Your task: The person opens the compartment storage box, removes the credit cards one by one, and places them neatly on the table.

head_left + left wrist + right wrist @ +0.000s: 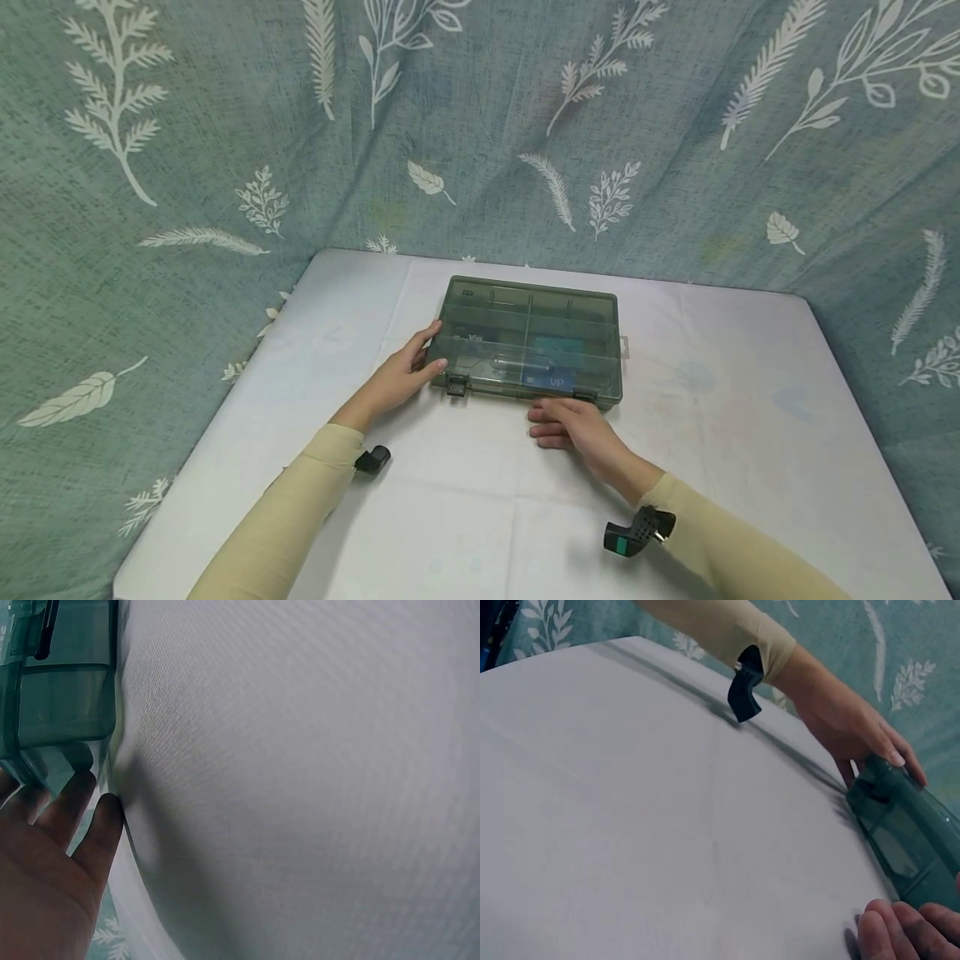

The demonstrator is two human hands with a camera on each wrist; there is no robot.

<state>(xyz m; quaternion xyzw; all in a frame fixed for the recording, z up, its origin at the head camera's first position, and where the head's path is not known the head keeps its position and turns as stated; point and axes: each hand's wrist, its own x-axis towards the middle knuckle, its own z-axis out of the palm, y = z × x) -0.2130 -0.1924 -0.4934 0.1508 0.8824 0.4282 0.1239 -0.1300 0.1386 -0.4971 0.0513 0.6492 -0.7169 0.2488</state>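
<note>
A flat, dark translucent green plastic storage box (528,321) lies on the table with its lid down. Through the lid show dividers, a blue card (547,379) marked VIP and a darker card. The left latch (457,386) juts from the front edge; the right latch (585,396) sits close against it. My left hand (401,375) holds the box's left end, thumb on the lid near the front corner, fingers along the side wall. Just in front of the right latch is my right hand (577,429), fingers loosely bent, fingertips near the front edge, gripping nothing.
A white cloth covers the table (450,500). Green fabric (480,167) with white leaf prints hangs behind and at both sides. A pale hanging tab (625,347) sticks out at the box's right end. Each wrist wears a black camera (637,532).
</note>
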